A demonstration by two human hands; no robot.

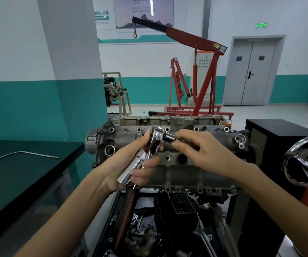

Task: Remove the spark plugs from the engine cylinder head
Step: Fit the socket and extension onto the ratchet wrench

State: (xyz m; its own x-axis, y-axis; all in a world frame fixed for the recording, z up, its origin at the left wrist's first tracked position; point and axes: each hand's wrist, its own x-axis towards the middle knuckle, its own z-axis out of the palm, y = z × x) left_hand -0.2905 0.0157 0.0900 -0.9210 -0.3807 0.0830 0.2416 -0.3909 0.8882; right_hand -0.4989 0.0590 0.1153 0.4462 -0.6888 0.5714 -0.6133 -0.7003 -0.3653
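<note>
head view
left grip: my left hand (130,169) was curled round the chrome ratchet wrench (143,154), fingers wrapped on the shaft, thumb up beside the ratchet head.
right grip: my right hand (203,151) pinched the socket (169,138) on the ratchet head between thumb and fingertips.
wrench: it was held in the air above the engine, tilted, head up and away from me, dark handle end pointing down toward me.
cylinder head: the grey cylinder head (195,173) lay lengthwise across the stand just under my hands, with a round dark well (182,158) open on its top; i could not tell whether a spark plug sat inside.
tabletop: a dark tabletop (28,173) stood at my left with a bent metal tube (19,154) on it.
background: a red engine hoist (201,76) stood behind the engine, near grey double doors (251,73).
</note>
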